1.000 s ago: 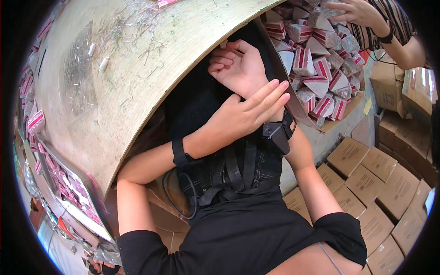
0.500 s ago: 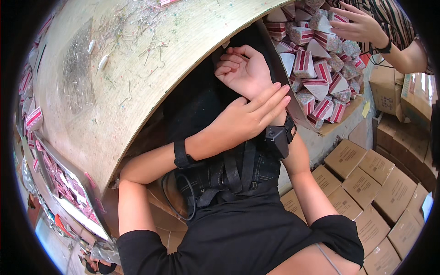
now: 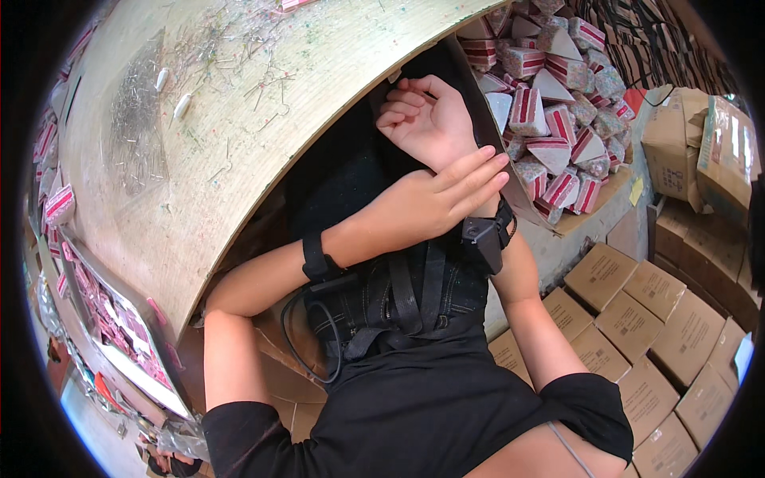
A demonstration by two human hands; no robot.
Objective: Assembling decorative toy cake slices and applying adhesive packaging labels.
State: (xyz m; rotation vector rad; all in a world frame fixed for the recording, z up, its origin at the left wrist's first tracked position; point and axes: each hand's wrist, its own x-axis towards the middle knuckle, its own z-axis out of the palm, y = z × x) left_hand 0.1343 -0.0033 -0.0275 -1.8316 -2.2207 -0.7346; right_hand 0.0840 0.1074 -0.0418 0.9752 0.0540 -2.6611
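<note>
My left hand [image 3: 434,197] lies across my right wrist, its fingers stretched out flat and holding nothing. Beyond it, my right hand [image 3: 433,123] is turned palm up over my lap, just off the table's edge. Its fingers curl loosely and the palm is bare. A black box-shaped device [image 3: 483,243] is strapped to my right wrist, and a black band [image 3: 317,256] goes round my left wrist. Nearest to the right hand is a carton full of cake-slice-shaped pieces [image 3: 550,151], white with red stripes and speckled sides.
The wooden table [image 3: 239,151] curves across the upper left, strewn with thin wire pins [image 3: 271,88] and two small white pieces. At the left stands a tray of pink pieces [image 3: 119,323]. Brown cardboard boxes [image 3: 629,323] fill the lower right. A striped garment [image 3: 661,48] shows at the upper right.
The other person's hand and forearm at the upper right have gone out of view. My own hands have barely shifted and stay crossed at the wrist.
</note>
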